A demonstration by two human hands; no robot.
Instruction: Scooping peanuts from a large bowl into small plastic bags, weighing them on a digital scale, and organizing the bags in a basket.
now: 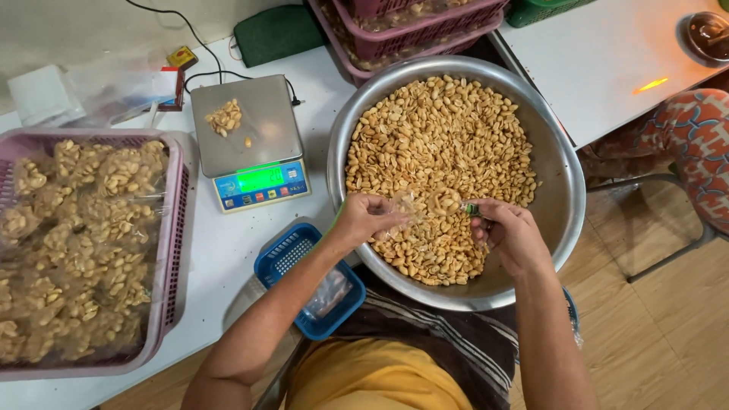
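Observation:
A large steel bowl (566, 182) full of shelled peanuts (440, 137) sits in front of me. My left hand (364, 219) pinches the mouth of a small clear plastic bag (406, 206) over the peanuts. My right hand (510, 231) grips a small scoop (448, 202) heaped with peanuts, held at the bag's opening. Both hands hover above the near part of the bowl.
A digital scale (254, 144) with a few peanuts on its pan stands on the white table. A pink basket (173, 250) of filled peanut bags is at left. A small blue basket (292, 254) holds empty bags. Stacked pink baskets (418, 34) sit behind the bowl.

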